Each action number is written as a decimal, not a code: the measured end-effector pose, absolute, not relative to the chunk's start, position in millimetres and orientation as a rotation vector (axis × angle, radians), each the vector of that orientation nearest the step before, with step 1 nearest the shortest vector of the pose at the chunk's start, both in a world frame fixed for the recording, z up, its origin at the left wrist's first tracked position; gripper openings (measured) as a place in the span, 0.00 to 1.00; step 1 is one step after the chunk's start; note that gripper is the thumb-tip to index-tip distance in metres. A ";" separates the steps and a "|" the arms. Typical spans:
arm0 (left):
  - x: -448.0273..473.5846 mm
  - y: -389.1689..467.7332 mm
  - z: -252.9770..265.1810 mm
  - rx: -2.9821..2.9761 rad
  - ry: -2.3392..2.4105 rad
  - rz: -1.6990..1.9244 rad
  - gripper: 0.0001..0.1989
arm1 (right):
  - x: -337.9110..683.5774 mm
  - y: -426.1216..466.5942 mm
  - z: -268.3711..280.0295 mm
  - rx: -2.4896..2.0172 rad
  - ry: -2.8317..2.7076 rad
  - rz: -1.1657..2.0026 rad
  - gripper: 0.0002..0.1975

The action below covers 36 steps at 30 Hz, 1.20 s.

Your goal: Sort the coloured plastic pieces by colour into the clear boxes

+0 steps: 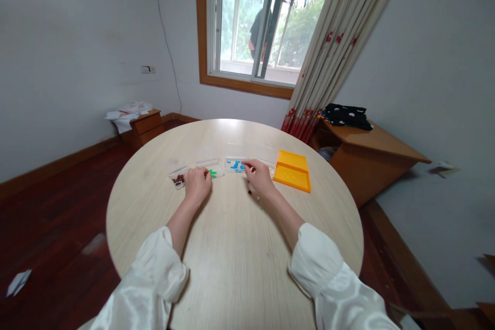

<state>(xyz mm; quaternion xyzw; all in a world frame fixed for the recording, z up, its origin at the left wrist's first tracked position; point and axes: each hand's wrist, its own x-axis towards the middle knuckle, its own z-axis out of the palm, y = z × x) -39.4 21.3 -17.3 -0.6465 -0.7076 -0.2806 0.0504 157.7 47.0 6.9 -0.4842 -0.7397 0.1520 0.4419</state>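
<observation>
Several small clear boxes stand in a row on the round table. My left hand (198,184) is over the gap between the box of brown pieces (178,180) and the box of green pieces (212,172). Its fingers are bent together, and whatever they hold is hidden. My right hand (260,178) reaches to the edge of the box with blue pieces (235,166). Thumb and fingertips are pinched there; what is between them is too small to name. A clear box with pale pieces (271,171) is partly hidden behind this hand.
An open yellow case (293,179) lies right of my right hand. A few tiny dark and pale bits (250,192) lie by my right wrist on the round table (235,247). Cabinets stand behind on both sides, under a window and curtain. A person is outside the window.
</observation>
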 end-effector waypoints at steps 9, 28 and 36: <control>-38.3 21.0 -17.0 -1.959 -2.145 -0.928 0.12 | 171.4 72.0 4.8 -1.490 -1.915 0.400 0.16; -26.1 13.9 -13.7 -2.177 -1.873 -1.248 0.09 | 194.8 28.4 -27.1 -1.335 -2.236 0.196 0.12; -22.4 13.1 -15.9 -2.300 -1.728 -1.311 0.08 | 196.4 21.1 -22.7 -1.425 -2.186 0.219 0.06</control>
